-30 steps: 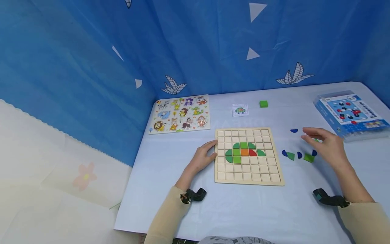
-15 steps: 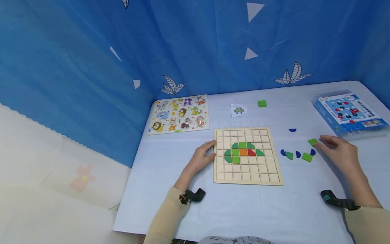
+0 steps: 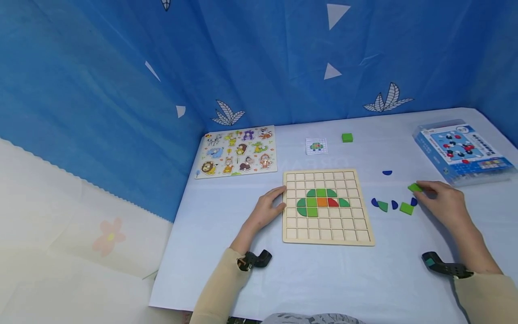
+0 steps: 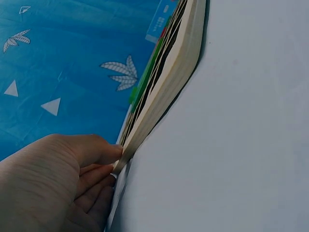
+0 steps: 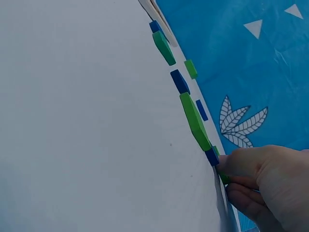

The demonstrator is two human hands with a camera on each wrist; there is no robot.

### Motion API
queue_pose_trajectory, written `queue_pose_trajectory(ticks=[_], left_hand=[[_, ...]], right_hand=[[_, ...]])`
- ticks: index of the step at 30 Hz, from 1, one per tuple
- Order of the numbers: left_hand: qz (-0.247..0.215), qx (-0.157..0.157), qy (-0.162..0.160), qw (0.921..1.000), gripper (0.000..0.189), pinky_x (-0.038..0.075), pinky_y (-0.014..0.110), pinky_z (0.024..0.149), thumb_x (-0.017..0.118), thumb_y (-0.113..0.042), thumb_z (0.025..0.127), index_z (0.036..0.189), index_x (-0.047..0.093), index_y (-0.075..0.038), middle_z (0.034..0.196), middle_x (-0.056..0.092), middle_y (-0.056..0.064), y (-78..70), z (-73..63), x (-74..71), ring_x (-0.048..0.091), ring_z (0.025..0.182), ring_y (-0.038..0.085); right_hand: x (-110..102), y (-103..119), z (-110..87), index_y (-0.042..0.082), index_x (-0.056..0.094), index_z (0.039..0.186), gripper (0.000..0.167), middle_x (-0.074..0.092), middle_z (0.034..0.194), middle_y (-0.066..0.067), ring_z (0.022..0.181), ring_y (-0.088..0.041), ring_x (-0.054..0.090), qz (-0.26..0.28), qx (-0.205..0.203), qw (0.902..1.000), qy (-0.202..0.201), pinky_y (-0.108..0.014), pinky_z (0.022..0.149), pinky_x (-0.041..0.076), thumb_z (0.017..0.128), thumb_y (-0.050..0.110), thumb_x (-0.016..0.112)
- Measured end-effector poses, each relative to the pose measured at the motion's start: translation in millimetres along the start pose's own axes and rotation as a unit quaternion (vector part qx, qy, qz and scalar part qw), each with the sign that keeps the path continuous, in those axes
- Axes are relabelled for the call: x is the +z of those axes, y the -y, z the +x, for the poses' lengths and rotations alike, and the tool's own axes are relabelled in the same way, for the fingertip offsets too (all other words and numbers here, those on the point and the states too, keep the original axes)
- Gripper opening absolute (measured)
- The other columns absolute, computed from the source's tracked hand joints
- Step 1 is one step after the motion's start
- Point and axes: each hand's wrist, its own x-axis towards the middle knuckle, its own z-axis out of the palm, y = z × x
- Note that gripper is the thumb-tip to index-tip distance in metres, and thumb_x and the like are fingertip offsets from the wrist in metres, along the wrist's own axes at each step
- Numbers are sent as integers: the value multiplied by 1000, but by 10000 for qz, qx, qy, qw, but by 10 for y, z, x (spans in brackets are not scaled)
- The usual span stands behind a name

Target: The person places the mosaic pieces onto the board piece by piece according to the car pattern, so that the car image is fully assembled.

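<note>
It looks like a pick-up: your right hand (image 3: pixel 447 204) pinches a green tile (image 3: pixel 413 187) to the right of the board (image 3: pixel 325 213), whose left edge your left hand (image 3: pixel 265 209) touches, fingers spread. Next likely needs a steady lift.

Screened-off tabletop play corner; the kind of building cannot be told.
Beyond the left hand (image 3: pixel 265 209) and right hand (image 3: pixel 443 202) hangs a blue curtain (image 3: pixel 263 58) printed with leaves and triangles. Beneath the grip spreads a white-covered table (image 3: pixel 323 276) with playthings: a grid board (image 3: pixel 313 222) touching the left hand, an animal puzzle (image 3: pixel 236 153) farther off to its left, a green piece (image 3: pixel 414 187) in the right hand's pinch.
</note>
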Motion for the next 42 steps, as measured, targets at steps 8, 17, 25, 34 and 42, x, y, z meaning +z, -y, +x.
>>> queue_pose_trajectory(ticks=[8,17,25,34,42], left_hand=[[69,-22,10,10000,53,29,28,110,61,-13,92,141,43,-5,144,43,7,2,-18,-1,35,133,18],[-27,-5,36,10000,53,29,27,110,61,-13,92,142,43,-6,144,42,6,3,5,5,35,133,17],[-14,-10,43,10000,54,29,27,109,61,-14,92,142,42,-6,144,42,6,1,7,1,35,133,17],[108,-95,44,9999,54,29,26,109,62,-14,92,142,43,-6,144,42,6,-19,15,4,35,133,16],[128,-84,25,9999,54,29,26,109,62,-14,92,142,43,-6,144,43,6,-15,13,3,36,133,17]], right_hand=[[68,83,71,-2,59,123,38,57,115,-27,105,-48,50,230,-627,9978,-5,-58,75,50,90,15,65],[420,615,85,15,66,121,39,64,113,-8,96,-29,60,794,-2229,9716,73,-48,73,54,83,20,75],[428,1548,-250,4,70,110,34,66,107,-15,89,-30,64,1094,-3026,9436,780,-49,73,55,76,4,77],[733,1604,-268,2,71,106,36,69,100,-7,94,-26,64,1177,-3779,9155,720,-43,77,56,72,-1,79],[777,1590,-286,2,70,109,33,68,105,-9,99,-25,61,701,-3740,9191,1024,-39,79,55,77,4,77]])
